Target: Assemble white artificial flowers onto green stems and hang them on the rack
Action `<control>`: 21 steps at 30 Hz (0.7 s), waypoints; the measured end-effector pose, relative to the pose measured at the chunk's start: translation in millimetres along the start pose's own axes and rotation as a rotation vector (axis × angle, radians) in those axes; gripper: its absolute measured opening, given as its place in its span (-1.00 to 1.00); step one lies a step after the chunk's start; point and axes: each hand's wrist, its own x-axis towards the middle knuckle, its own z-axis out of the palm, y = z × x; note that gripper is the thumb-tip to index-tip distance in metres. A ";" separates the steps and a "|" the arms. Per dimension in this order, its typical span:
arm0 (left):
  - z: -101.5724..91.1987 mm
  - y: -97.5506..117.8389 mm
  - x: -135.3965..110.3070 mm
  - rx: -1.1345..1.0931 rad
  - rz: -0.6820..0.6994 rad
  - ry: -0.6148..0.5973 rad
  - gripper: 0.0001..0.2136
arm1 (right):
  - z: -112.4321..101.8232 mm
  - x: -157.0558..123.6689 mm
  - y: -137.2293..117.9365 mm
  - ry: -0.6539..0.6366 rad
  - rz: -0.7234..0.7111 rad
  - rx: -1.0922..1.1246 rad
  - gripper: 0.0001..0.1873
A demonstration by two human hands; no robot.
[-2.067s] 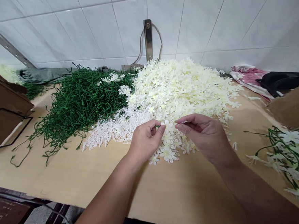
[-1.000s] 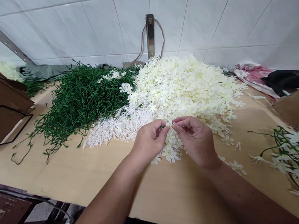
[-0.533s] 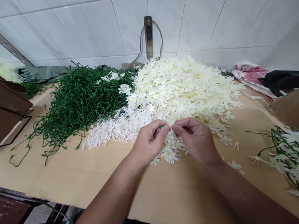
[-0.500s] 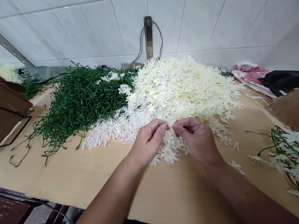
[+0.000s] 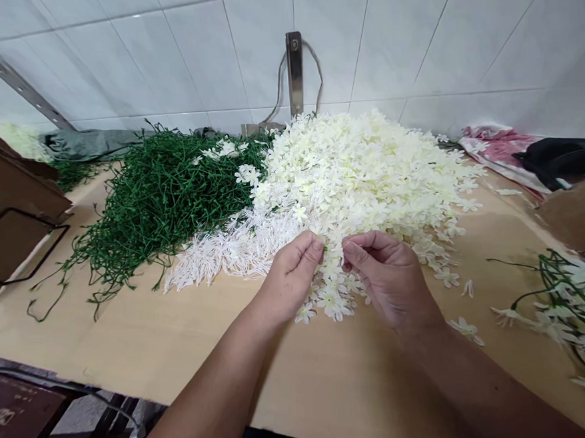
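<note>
My left hand (image 5: 296, 265) is closed in a pinch, with a small green tip, like the end of a plastic flower stem, showing at its fingertips. Just to its right, my right hand (image 5: 389, 269) pinches thumb against forefinger; whatever is between them is too small to make out. Both hands hover over the near edge of a heap of cream artificial flower heads (image 5: 364, 167). Left of my left hand lies a pile of thin white stamens (image 5: 224, 250). Behind that is a big tangle of green plastic stems (image 5: 169, 181).
Assembled white flowers on green stems (image 5: 574, 313) lie at the right edge of the table (image 5: 181, 340). A cardboard box (image 5: 10, 198) stands at left. At right are a red-and-white cloth (image 5: 498, 148) and a black object (image 5: 563, 160). A metal bracket (image 5: 295, 75) is fixed on the tiled wall.
My hands have drawn slightly apart, and a green tip now shows at my left fingertips. The whole view has shifted a little, with the piles unchanged.
</note>
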 end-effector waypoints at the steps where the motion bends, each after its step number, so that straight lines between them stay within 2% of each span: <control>1: 0.2 0.4 -0.1 -0.027 -0.005 -0.009 -0.71 | -0.1 -0.2 0.1 0.002 -0.006 -0.001 -0.92; 8: 5.7 -3.6 1.2 -0.134 -0.047 -0.049 -0.72 | 1.1 -3.6 1.4 0.003 -0.106 -0.111 -0.94; 11: 7.5 -4.1 1.7 -0.156 -0.047 -0.047 -0.71 | 1.9 -4.7 0.0 0.041 -0.151 -0.166 -0.93; 15: 8.1 0.2 1.3 -0.196 -0.059 -0.041 -0.68 | 1.5 -4.5 -0.7 0.083 -0.161 -0.171 -0.93; 21: 9.1 1.8 0.7 -0.231 -0.052 -0.049 -0.69 | 1.2 -5.8 -0.2 0.063 -0.190 -0.186 -0.93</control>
